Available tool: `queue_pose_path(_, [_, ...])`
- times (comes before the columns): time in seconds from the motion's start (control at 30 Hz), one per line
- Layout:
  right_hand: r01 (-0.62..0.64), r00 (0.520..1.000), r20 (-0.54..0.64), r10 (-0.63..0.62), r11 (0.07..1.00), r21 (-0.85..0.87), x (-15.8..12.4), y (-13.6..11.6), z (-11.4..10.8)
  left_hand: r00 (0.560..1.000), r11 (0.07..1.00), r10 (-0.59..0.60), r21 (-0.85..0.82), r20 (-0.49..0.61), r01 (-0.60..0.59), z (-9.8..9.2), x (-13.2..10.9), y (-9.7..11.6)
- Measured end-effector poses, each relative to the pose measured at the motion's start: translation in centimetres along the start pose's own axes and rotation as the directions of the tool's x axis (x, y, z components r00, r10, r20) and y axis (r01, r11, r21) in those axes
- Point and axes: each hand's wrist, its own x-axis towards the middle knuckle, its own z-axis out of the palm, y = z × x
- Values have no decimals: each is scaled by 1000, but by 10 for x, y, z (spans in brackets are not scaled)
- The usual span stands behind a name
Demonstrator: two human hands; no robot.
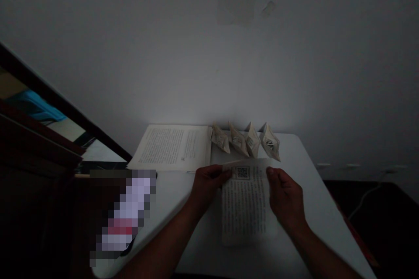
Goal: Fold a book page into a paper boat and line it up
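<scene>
A printed paper sheet with a square code near its top hangs between my two hands over the white table. My left hand pinches its upper left edge, and my right hand grips the upper right edge. Beyond the sheet, several folded paper boats stand in a row by the wall, the rightmost one a little apart from the others. Left of the boats lies a stack of printed pages, its top page facing up.
A blurred-out phone-like object rests at the table's left edge. The wall rises right behind the table. A dark slanted frame is at the left, and a pale cable hangs at the right.
</scene>
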Motion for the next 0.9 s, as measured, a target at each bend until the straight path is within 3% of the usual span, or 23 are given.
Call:
queue_pose_path(0.33, [-19, 1000, -4, 20, 995, 96, 1, 6, -1, 998, 995, 62, -72, 0, -62, -5, 1, -4])
queue_pose_path(0.57, [-27, 999, -24, 29, 995, 91, 2, 9, -2, 985, 973, 174, -152, -14, -175, -16, 5, 1])
queue_pose_path(0.73, [-44, 999, 36, 40, 994, 102, 1, 8, 0, 994, 994, 103, -47, 23, -102, -6, 4, -1])
queue_pose_path(0.9, [-28, 998, 50, 23, 994, 101, 0, 2, 1, 994, 994, 103, -33, -34, -104, 0, 4, -2])
